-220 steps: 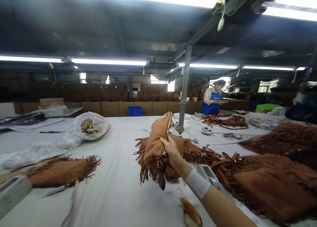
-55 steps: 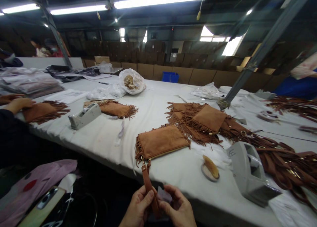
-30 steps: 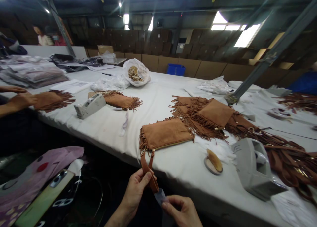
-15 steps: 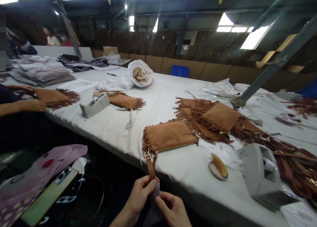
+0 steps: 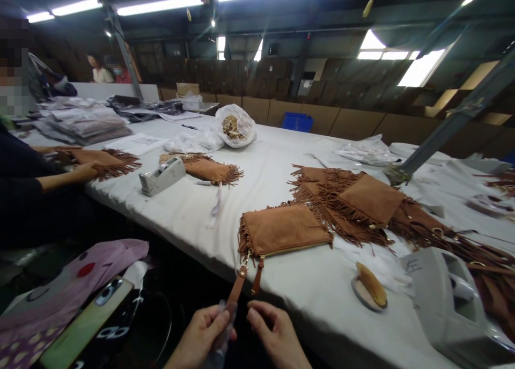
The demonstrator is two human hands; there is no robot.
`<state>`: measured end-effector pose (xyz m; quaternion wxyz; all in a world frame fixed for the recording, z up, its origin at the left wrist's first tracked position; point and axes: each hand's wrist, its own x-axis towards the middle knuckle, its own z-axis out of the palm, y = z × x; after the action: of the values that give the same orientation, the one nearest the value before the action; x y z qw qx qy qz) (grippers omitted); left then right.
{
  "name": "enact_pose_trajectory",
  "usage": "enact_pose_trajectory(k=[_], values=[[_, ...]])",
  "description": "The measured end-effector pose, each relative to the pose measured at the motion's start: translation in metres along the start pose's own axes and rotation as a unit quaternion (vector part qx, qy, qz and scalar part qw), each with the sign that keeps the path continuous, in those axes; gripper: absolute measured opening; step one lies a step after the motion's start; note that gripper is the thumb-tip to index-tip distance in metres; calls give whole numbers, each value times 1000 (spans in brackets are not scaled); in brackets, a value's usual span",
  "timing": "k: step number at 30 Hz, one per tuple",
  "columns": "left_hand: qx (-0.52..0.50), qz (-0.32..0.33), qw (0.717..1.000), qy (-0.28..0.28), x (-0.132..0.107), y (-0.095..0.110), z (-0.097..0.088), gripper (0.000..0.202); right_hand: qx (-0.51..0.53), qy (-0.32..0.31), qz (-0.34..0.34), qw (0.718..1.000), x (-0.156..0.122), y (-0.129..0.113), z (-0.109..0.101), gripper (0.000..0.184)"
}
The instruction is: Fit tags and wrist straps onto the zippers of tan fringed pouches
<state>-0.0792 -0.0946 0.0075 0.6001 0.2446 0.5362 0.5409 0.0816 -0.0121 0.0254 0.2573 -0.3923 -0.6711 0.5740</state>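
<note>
A tan suede pouch [image 5: 285, 230] with fringed ends lies at the table's front edge. From its corner clasp a brown leather wrist strap [image 5: 238, 286] hangs over the edge, its lower end wrapped in thin clear plastic [image 5: 219, 353]. My left hand [image 5: 203, 331] is closed around that wrapped end. Just to the right, my right hand [image 5: 277, 334] is apart from the strap, fingers loosely curled, thumb and forefinger separated, nothing visible between them. A leather zipper pull [image 5: 258, 278] dangles from the pouch, above my right hand.
More fringed pouches [image 5: 370, 197] are piled to the right, beside a tape dispenser [image 5: 450, 299] and a tape roll [image 5: 369, 288]. Another dispenser [image 5: 163, 177] stands left. A co-worker's hand [image 5: 86, 171] holds a fringed pouch. A slanting post [image 5: 442, 125] rises at right.
My right hand has come off the plastic-wrapped strap. My left hand has drawn the strap down and left, away from the zipper pull, which now hangs separately. The view has shifted slightly.
</note>
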Motion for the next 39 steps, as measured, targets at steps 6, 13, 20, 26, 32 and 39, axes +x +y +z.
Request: enact_pose_trajectory(k=[6,13,20,26,32,39], values=[[121,11,991,-54,-5,29,-35,48,-280,90,-189,937,67,-14,-23,33],[171,-9,981,-95,18,7,-49,65,-444,7,-273,854,117,6,-24,19],[182,-18,980,-82,59,-10,-47,70,-356,12,-282,891,115,20,-26,14],[183,-7,981,-63,79,26,-18,63,-324,19,-285,902,116,22,-28,9],[132,-32,989,-52,92,27,-6,59,-260,5,-318,912,120,28,-30,11],[-22,-112,991,-69,87,38,15,46,-185,9,-267,946,106,19,-34,22]])
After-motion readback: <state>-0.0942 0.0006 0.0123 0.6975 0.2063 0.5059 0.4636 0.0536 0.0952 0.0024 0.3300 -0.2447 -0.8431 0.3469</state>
